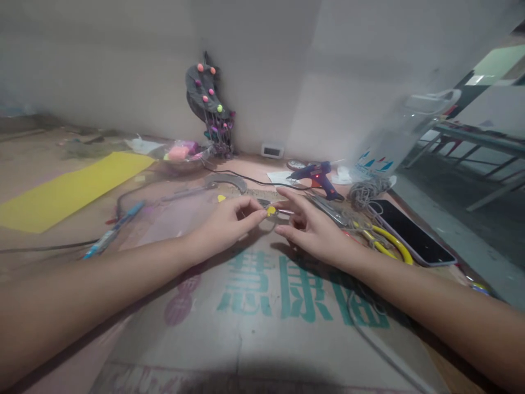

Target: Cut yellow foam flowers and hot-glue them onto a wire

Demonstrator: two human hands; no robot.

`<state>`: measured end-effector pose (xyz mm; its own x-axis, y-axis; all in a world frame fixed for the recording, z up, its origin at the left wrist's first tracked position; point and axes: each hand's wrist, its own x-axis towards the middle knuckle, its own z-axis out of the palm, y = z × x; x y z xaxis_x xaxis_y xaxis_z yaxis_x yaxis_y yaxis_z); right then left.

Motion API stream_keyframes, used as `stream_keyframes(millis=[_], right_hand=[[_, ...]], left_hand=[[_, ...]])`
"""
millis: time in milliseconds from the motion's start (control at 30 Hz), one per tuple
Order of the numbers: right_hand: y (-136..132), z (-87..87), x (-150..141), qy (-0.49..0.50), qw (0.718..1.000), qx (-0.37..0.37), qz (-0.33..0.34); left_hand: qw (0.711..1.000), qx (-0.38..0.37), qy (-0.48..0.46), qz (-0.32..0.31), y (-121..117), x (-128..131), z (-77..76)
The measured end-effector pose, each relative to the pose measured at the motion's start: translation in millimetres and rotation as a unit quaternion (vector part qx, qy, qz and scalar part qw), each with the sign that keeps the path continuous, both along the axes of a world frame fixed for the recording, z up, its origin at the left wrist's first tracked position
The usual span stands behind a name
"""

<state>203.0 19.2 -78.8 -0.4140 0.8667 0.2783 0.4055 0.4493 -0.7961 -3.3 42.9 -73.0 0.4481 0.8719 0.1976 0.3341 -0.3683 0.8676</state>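
Left hand (235, 219) pinching the small yellow piece (271, 210) at its fingertips; right hand (315, 225) just beside, thumb and forefinger parted. Looks light, probably thin and easily bent: best held by the edge!

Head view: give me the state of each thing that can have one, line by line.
Left hand: thumb and finger pinched on the small yellow piece
Right hand: thumb and index finger apart, beside that piece
Glue gun: lying down, red light lit
Phone: lying flat, screen dark
Yellow sheet: spread out
Grey twine: loosely bundled
Small display: upright, reading too small to tell
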Motion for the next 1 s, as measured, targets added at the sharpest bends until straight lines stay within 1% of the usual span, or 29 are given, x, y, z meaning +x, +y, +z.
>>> stream_keyframes(millis=[133, 200, 267, 300, 367, 433, 500, 600, 800, 1000], right_hand=[[4.7, -2.0, 3.8, 0.046, 0.996, -0.065, 0.046], [5.5, -0.5, 4.3, 0.049, 0.995, -0.076, 0.040], [5.6, 1.1, 4.5, 0.030, 0.999, -0.037, -0.005], [5.7, 1.8, 4.7, 0.008, 0.999, 0.001, -0.035], [6.4, 3.0, 5.5, -0.041, 0.992, 0.091, -0.081], [7.4, 3.7, 6.6, -0.078, 0.979, 0.163, -0.097], [8.0, 4.3, 7.3, -0.088, 0.970, 0.205, -0.095], [7.8, 5.1, 7.2, -0.088, 0.965, 0.229, -0.090], [7.7, 4.9, 5.9, -0.086, 0.965, 0.237, -0.067], [6.0, 5.0, 5.6, -0.101, 0.966, 0.232, -0.058]], left_hand=[[1.000, 0.022, 0.007, 0.004, 1.1, 0.2, -0.3], [1.000, 0.020, 0.011, 0.007, 1.7, 0.3, -1.0], [1.000, 0.010, 0.019, 0.012, 2.0, 0.7, -1.6], [1.000, 0.004, 0.024, 0.014, 2.1, 1.0, -1.9], [0.999, -0.007, 0.035, 0.018, 2.2, 1.5, -2.4], [0.999, -0.011, 0.040, 0.016, 2.0, 2.0, -2.7], [0.999, -0.010, 0.040, 0.011, 1.6, 2.2, -2.7], [0.999, -0.004, 0.051, 0.001, 0.3, 2.3, -1.9], [0.994, 0.044, 0.097, -0.029, -1.1, 3.6, -0.7], [0.993, 0.039, 0.099, -0.042, 0.3, 2.8, -3.0]])
